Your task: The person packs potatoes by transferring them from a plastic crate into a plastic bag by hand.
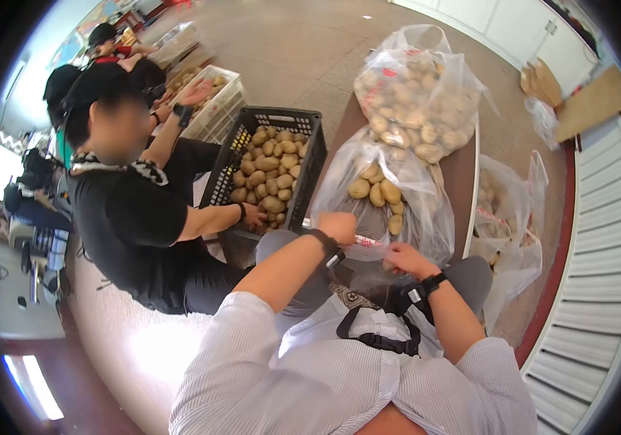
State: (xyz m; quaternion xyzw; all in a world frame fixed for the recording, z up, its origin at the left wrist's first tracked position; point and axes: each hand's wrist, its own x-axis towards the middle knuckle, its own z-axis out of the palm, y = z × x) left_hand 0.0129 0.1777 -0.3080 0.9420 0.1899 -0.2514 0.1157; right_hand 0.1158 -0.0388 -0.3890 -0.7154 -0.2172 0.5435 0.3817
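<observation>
A clear plastic bag [426, 206] lies in front of me with several potatoes [377, 190] in it, its mouth facing my lap. My left hand [337, 228] is closed on the left side of the bag's mouth. On the other side, my right hand [408, 259] pinches the rim of the same bag. Red print on the plastic shows between my two hands. Beyond it, touching its far end, stands a large clear bag [463, 98] full of potatoes. Both bags rest on a brown bench [347, 138].
At my left a person in black reaches a hand into a black crate [315, 145] of potatoes. Behind that stands a white crate [231, 101]. More bags [517, 239] sit on the floor to my right, near a white slatted radiator [593, 261]. Other people are farther back.
</observation>
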